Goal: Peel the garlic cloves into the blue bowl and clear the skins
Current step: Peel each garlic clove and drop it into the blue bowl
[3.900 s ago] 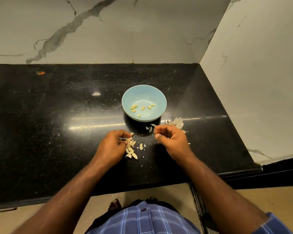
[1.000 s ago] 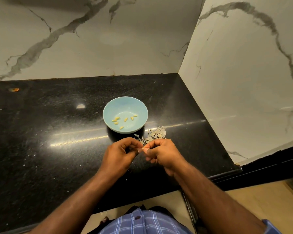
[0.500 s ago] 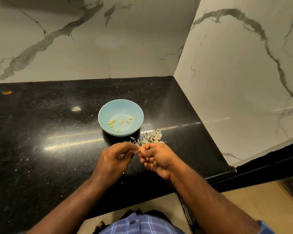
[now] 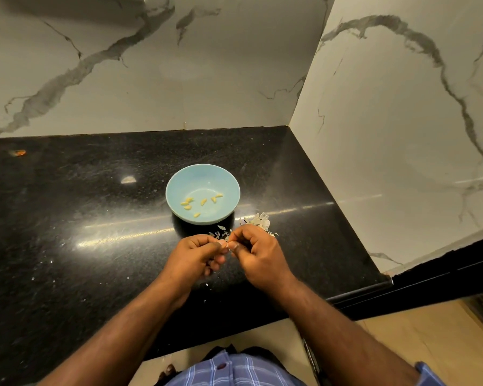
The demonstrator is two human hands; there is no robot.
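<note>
Both hands meet just above the black surface (image 4: 67,218), in front of the blue bowl (image 4: 179,188). The left hand (image 4: 191,256) and the right hand (image 4: 258,256) have their fingers curled, and the fingertips of both pinch one small pale thing between them, most probably a garlic clove (image 4: 225,243); it is almost hidden, so I cannot tell how much skin is on it. Six peeled cloves (image 4: 203,201) lie in the bowl. A pile of skins (image 4: 260,220) lies on the surface just right of the bowl, and some loose flakes (image 4: 221,232) are near the fingers.

A clove is light, small and firm, and it becomes slippery when it is bare, so I think it is best to hold it by the two ends. The skin is dry, thin and tears easily; the nail should catch it at the tip. The skins are very light and may fly away, so it is better to gather them slowly.
</note>
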